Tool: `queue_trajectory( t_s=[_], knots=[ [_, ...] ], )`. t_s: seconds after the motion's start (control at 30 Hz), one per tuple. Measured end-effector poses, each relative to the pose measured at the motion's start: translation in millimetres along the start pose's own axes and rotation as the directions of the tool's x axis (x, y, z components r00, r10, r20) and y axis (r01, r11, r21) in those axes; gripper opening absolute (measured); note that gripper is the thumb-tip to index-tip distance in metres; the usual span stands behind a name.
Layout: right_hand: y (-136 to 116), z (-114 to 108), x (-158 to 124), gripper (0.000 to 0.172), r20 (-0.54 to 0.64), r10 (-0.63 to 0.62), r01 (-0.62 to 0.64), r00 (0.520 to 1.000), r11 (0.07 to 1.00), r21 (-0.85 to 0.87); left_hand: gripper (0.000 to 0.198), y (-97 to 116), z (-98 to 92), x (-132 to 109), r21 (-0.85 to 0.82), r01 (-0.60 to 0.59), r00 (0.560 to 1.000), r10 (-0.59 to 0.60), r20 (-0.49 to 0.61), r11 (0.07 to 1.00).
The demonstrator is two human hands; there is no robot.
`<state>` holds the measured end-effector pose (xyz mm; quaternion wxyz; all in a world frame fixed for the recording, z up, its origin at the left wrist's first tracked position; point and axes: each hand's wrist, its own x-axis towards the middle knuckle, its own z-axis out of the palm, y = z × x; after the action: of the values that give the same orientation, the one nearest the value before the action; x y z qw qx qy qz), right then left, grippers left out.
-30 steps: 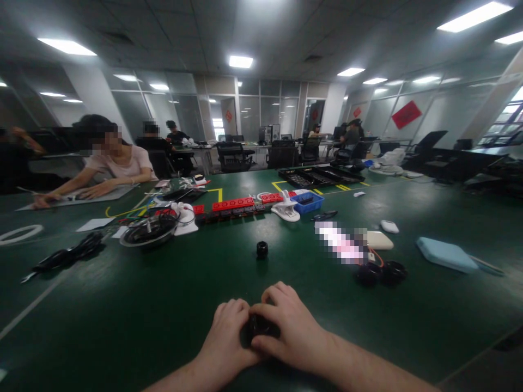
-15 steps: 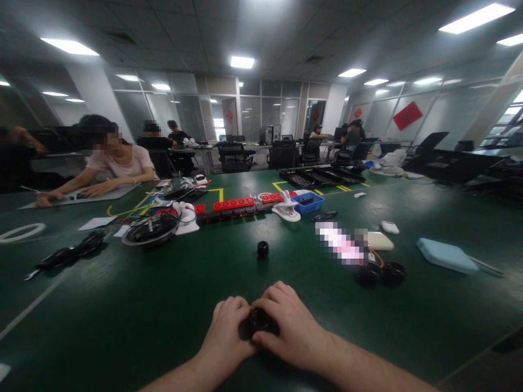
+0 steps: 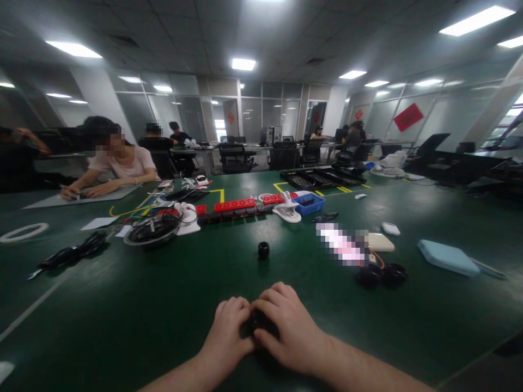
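Observation:
Close to the front of the green table [image 3: 196, 288], my left hand [image 3: 230, 326] and my right hand [image 3: 287, 324] meet around a black round part [image 3: 263, 322]. Fingers and thumbs of both are curled onto it from either side. Most of the part is covered, so its exact kind cannot be made out. Straight beyond my hands, a small black ribbed cylinder [image 3: 263, 250] stands by itself. Two black round pieces [image 3: 382, 275] with an orange cord lie off to the right.
Farther back sit red power strips [image 3: 235, 204], a blue bin [image 3: 309, 203], a white clip stand [image 3: 288, 209] and a bowl of black cables [image 3: 151, 231]. A light-blue case [image 3: 447, 256] lies right, a black cable bundle [image 3: 73, 253] left. Across the table a person [image 3: 118, 166] works on a board.
Both hands stay around the black part with barely any shift, the right one covering slightly more of it. The person at the left has moved a hand inward across the board.

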<state>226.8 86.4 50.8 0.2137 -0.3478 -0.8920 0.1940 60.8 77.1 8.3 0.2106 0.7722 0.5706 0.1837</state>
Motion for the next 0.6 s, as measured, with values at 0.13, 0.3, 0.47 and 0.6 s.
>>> queue_trajectory(
  t_s=[0.13, 0.3, 0.47, 0.6],
  knots=[
    [0.0, 0.8, 0.1, 0.031, 0.005, -0.029, 0.029, 1.0, 1.0, 0.005, 0.009, 2.3, -1.3, -0.6, -0.02, 0.026, 1.0, -0.026, -0.006, 0.999],
    [-4.4, 2.8, -1.8, 0.038, 0.003, -0.06, 0.06, 0.998, 0.998, -0.016, 0.016, 2.2, 0.0, -1.3, -0.028, 0.063, 0.998, -0.063, -0.006, 0.998],
    [-11.1, 3.2, -3.5, 0.033, 0.029, -0.084, 0.086, 0.996, 0.995, -0.053, 0.01, 5.5, -2.5, -0.7, -0.04, 0.133, 0.991, -0.133, -0.009, 0.99],
    [-13.5, 4.7, -4.4, 0.03, 0.038, -0.094, 0.096, 0.995, 0.993, -0.067, 0.009, 8.8, -5.7, -0.7, -0.046, 0.119, 0.993, -0.119, 0.009, 0.992]
  ],
)
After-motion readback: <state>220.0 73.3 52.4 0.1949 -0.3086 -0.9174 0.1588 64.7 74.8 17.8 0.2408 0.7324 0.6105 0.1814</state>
